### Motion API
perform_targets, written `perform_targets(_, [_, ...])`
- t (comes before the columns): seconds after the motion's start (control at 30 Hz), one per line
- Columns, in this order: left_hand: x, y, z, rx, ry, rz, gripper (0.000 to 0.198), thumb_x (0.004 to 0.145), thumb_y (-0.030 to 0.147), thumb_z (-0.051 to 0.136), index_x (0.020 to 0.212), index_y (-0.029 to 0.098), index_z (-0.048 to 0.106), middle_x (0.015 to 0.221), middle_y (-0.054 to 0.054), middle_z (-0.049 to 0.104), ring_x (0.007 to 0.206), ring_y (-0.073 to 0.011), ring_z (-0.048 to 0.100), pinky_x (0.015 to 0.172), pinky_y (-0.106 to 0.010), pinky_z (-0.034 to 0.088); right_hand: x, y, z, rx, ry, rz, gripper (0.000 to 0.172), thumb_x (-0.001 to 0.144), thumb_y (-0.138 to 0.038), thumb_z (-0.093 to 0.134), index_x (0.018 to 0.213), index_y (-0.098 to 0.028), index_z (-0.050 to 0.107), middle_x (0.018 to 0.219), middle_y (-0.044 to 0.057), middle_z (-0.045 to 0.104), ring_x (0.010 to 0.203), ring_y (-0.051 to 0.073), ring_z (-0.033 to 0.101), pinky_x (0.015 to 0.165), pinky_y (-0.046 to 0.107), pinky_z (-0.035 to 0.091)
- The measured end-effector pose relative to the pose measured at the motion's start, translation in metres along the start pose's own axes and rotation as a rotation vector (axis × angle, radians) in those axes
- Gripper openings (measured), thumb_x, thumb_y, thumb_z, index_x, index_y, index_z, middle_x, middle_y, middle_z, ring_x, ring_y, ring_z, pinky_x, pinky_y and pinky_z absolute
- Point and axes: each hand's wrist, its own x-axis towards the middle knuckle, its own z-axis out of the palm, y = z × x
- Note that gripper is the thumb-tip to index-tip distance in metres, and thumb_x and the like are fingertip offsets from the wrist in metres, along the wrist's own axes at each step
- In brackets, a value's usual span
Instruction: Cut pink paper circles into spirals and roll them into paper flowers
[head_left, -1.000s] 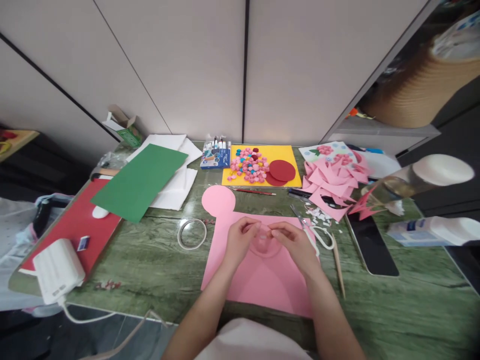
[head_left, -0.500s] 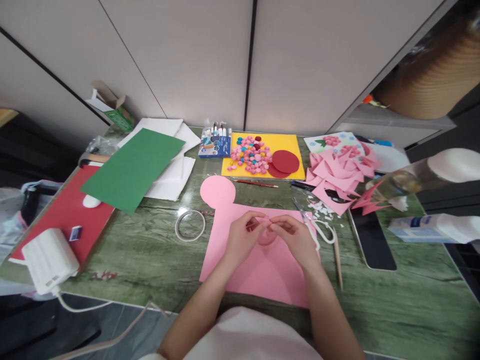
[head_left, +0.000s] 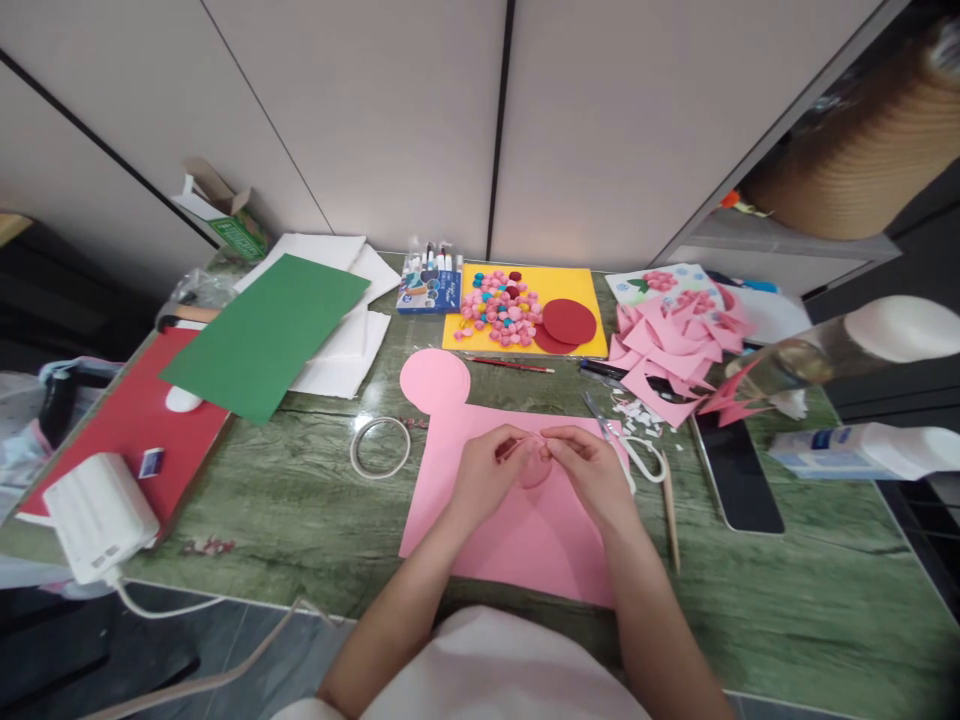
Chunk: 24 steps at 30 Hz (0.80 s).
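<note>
My left hand (head_left: pixel 487 470) and my right hand (head_left: pixel 587 465) meet over a sheet of pink paper (head_left: pixel 517 555). Both are closed, thumbs and fingertips pinching a pink paper strip (head_left: pixel 535 472) whose rounded part hangs between them. The exact shape of the pinched end is hidden by my fingers. Overlapping the sheet's upper left corner lies a small stack of pink paper circles (head_left: pixel 433 380). Scissors with white handles (head_left: pixel 643 457) rest just past my right hand, and a roll of tape (head_left: pixel 380 447) lies left of the sheet.
Small rolled paper flowers (head_left: pixel 501 312) and red circles (head_left: pixel 568 320) sit on yellow paper (head_left: pixel 583 283) at the back. Curled pink scraps (head_left: pixel 664 340), a phone (head_left: pixel 739 475) and bottles (head_left: pixel 862 452) stand or lie right. Green paper (head_left: pixel 266 335) and a white charger (head_left: pixel 101 515) are left.
My right fingers have shifted slightly at the pinched strip, and a bit more of its rounded part shows. The whole view has tilted a little; the other things look unmoved.
</note>
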Motion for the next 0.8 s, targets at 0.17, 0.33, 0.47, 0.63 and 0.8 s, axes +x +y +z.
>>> perform_targets(0.17, [0.001,-0.002,-0.003,0.012,0.028,-0.012,0.018,0.081,0.028,0.051,0.079,0.016,0.064,0.069,0.001,0.062,0.062,-0.0092,0.05,0.059,-0.02,0.038,-0.001,0.0,-0.006,0.012,0.0,-0.015,0.02,0.078,-0.035,0.06,0.087,-0.02,0.068,0.068,0.002,0.066,0.068,0.015,0.062,0.07,0.029,0.048])
perform_targets(0.33, [0.003,-0.003,-0.004,-0.018,0.053,-0.016,0.017,0.079,0.027,0.052,0.076,0.016,0.064,0.071,0.0,0.063,0.066,-0.0106,0.054,0.062,-0.021,0.04,-0.001,-0.007,-0.009,-0.188,-0.055,-0.011,0.017,0.068,-0.032,0.069,0.081,-0.021,0.069,0.082,0.004,0.07,0.079,0.018,0.064,0.075,0.031,0.049])
perform_targets(0.47, [0.003,-0.003,-0.004,-0.02,0.054,-0.005,0.016,0.078,0.026,0.052,0.077,0.016,0.065,0.073,-0.001,0.065,0.071,-0.0119,0.057,0.066,-0.021,0.042,-0.002,-0.011,-0.007,-0.241,-0.044,-0.018,0.014,0.066,-0.03,0.069,0.076,-0.02,0.069,0.079,0.004,0.07,0.077,0.018,0.064,0.073,0.031,0.05])
perform_targets(0.63, [0.002,-0.004,-0.003,0.016,0.062,-0.011,0.016,0.078,0.024,0.05,0.075,0.016,0.064,0.073,-0.001,0.065,0.07,-0.0122,0.056,0.066,-0.022,0.042,-0.002,-0.011,-0.009,-0.253,-0.043,-0.033,0.015,0.069,-0.032,0.068,0.077,-0.02,0.069,0.082,0.006,0.071,0.078,0.02,0.065,0.075,0.033,0.051])
perform_targets(0.8, [0.002,-0.003,-0.002,0.008,0.062,0.002,0.015,0.078,0.022,0.05,0.076,0.016,0.064,0.073,0.0,0.064,0.069,-0.0114,0.055,0.065,-0.021,0.041,-0.001,-0.011,-0.01,-0.265,-0.071,-0.04,0.013,0.071,-0.031,0.066,0.079,-0.021,0.07,0.083,0.004,0.071,0.08,0.019,0.064,0.076,0.032,0.05])
